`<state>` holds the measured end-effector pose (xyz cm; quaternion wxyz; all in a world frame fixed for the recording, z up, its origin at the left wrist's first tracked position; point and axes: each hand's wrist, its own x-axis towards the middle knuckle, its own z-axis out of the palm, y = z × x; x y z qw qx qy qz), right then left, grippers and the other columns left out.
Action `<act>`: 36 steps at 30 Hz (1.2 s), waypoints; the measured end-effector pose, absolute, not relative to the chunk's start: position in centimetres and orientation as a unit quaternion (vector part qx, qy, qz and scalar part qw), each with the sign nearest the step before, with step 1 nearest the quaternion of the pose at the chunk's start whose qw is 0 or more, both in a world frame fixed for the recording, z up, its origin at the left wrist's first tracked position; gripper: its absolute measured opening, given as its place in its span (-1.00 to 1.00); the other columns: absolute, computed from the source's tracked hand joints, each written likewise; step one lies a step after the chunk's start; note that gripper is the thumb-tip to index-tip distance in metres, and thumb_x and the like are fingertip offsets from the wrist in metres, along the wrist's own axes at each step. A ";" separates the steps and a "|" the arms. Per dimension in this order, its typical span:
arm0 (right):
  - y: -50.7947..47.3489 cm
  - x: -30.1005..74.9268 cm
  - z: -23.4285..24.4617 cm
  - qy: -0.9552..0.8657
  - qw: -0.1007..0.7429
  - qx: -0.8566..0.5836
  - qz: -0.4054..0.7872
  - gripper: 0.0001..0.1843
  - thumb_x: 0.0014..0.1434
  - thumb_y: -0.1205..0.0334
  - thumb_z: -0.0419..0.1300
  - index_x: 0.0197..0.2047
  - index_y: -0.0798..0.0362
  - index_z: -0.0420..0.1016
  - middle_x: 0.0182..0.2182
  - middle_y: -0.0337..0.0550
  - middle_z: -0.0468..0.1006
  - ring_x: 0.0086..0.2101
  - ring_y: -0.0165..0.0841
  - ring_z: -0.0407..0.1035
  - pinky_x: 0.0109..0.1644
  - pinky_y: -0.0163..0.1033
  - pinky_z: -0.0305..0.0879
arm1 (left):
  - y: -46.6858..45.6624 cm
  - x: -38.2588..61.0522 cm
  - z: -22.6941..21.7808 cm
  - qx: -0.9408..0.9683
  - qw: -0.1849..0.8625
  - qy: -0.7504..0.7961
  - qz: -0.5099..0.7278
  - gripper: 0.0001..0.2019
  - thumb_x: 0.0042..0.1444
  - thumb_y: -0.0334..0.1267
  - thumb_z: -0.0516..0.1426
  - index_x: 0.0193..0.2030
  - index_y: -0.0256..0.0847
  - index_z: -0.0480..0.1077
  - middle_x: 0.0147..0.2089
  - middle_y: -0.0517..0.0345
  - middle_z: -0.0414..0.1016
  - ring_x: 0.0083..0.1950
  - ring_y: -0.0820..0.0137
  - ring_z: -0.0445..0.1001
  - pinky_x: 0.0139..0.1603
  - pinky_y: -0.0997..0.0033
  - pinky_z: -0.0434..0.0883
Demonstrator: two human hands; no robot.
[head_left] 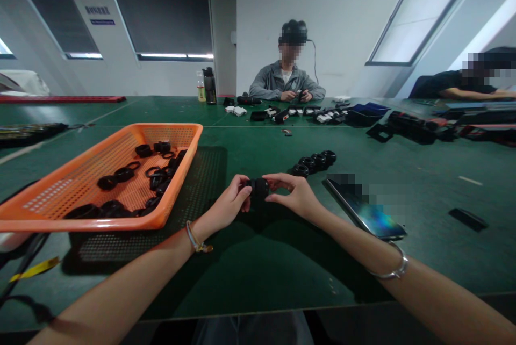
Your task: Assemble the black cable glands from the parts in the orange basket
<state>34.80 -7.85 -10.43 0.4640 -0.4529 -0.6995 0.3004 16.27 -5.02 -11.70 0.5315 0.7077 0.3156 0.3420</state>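
Note:
My left hand (230, 201) and my right hand (291, 192) meet over the green table (258, 259), both gripping one small round black part (259, 187) between their fingertips. The part is held just above the table surface. To the left stands an orange perforated basket (48, 210) with several black rings and caps (155, 175) inside. Just beyond my right hand lies a short row of assembled black round parts (315, 162).
A phone (368, 210) lies right of my right hand, and a small black flat piece (467, 218) further right. Across the table a person in a grey jacket (287, 84) handles parts among black and white pieces (306, 113). Another person's arm (471, 93) rests at far right.

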 end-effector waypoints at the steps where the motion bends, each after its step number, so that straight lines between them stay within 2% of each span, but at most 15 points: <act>1: -7.8 34.8 -10.5 -0.699 0.463 -0.455 0.301 -0.56 -0.21 0.30 0.35 -0.16 0.05 0.52 -0.28 -0.12 0.58 -0.30 -0.30 0.46 -0.12 -0.11 0.41 | -5.0 16.3 -11.7 0.709 0.530 0.315 0.342 -0.80 0.13 -0.14 -0.09 -0.19 -0.21 0.06 -0.61 0.38 0.21 -0.60 0.52 0.22 -0.54 0.51 0.19; 14: -7.8 34.8 -10.4 -0.694 0.446 -0.473 0.309 -0.55 -0.17 0.24 0.34 -0.13 0.10 0.51 -0.33 -0.10 0.60 -0.32 -0.25 0.48 -0.14 -0.07 0.42 | -5.0 16.2 -11.9 0.721 0.517 0.309 0.341 -0.81 0.15 -0.15 -0.11 -0.18 -0.21 0.05 -0.60 0.37 0.21 -0.59 0.52 0.21 -0.53 0.51 0.20; 21: -8.0 34.7 -10.1 -0.719 0.416 -0.465 0.306 -0.62 -0.03 0.23 0.24 -0.10 0.11 0.45 -0.28 -0.08 0.58 -0.26 -0.25 0.46 -0.10 -0.08 0.38 | -5.0 16.1 -11.8 0.730 0.495 0.321 0.346 -0.84 0.15 -0.19 -0.08 -0.17 -0.20 0.08 -0.57 0.36 0.22 -0.56 0.52 0.25 -0.49 0.50 0.23; 25: -8.3 34.3 -10.0 -0.756 0.374 -0.472 0.257 -0.69 0.05 0.24 0.16 -0.10 0.11 0.41 -0.25 -0.05 0.52 -0.26 -0.26 0.43 -0.15 -0.11 0.37 | -4.9 16.2 -11.9 0.723 0.501 0.329 0.342 -0.82 0.15 -0.16 -0.09 -0.18 -0.20 0.09 -0.59 0.37 0.21 -0.58 0.52 0.23 -0.51 0.50 0.21; 29: -8.4 33.9 -9.9 -0.778 0.327 -0.503 0.186 -0.65 0.01 0.25 0.21 -0.09 0.10 0.37 -0.23 -0.04 0.48 -0.27 -0.26 0.39 -0.17 -0.11 0.35 | -4.9 16.3 -12.0 0.722 0.512 0.321 0.338 -0.79 0.16 -0.12 -0.11 -0.17 -0.21 0.08 -0.59 0.38 0.18 -0.58 0.52 0.21 -0.51 0.50 0.20; 33: -8.4 33.9 -10.1 -0.785 0.338 -0.497 0.151 -0.60 0.02 0.30 0.20 -0.03 0.06 0.32 -0.14 -0.04 0.46 -0.19 -0.25 0.37 -0.12 -0.10 0.34 | -5.0 16.3 -11.8 0.739 0.505 0.310 0.321 -0.69 0.16 -0.05 -0.12 -0.10 -0.24 0.11 -0.55 0.35 0.17 -0.54 0.50 0.20 -0.49 0.48 0.18; 36: -8.4 34.1 -10.2 -0.811 0.345 -0.458 0.117 -0.57 0.01 0.32 0.20 -0.01 0.02 0.30 -0.16 -0.07 0.45 -0.19 -0.26 0.37 -0.12 -0.11 0.34 | -5.2 16.3 -11.7 0.752 0.497 0.303 0.308 -0.67 0.16 -0.02 -0.12 -0.12 -0.25 0.15 -0.54 0.33 0.16 -0.53 0.50 0.18 -0.49 0.48 0.17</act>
